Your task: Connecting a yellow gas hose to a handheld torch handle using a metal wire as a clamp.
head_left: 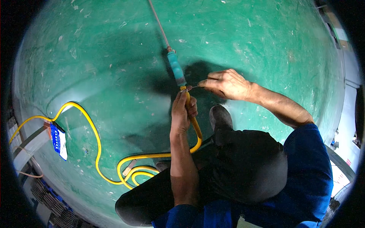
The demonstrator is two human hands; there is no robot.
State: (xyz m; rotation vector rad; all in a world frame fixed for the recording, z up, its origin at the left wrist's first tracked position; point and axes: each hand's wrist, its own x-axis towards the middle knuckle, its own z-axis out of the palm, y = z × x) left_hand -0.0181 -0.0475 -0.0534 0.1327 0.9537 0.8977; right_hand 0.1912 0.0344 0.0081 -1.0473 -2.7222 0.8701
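My left hand (180, 113) is wrapped around the end of a yellow ribbed hose (196, 128), just below a teal tubular handle (176, 68). A long thin metal rod (160, 28) runs from the handle's far end. Where hose and handle meet sits a small metal hose clamp (186, 89), partly covered by my left fingers. Closed around a screwdriver (195, 87), my right hand (231, 85) is to the right of the joint. Only the screwdriver's thin shaft shows, its tip at the clamp; my fingers hide the rest.
The yellow hose loops on the green floor (95, 49) by my left knee and runs off to the far left. A blue and white packet (59, 140) lies at left beside a grey curved edge. My dark shoe (221, 117) is close to the right of the hose.
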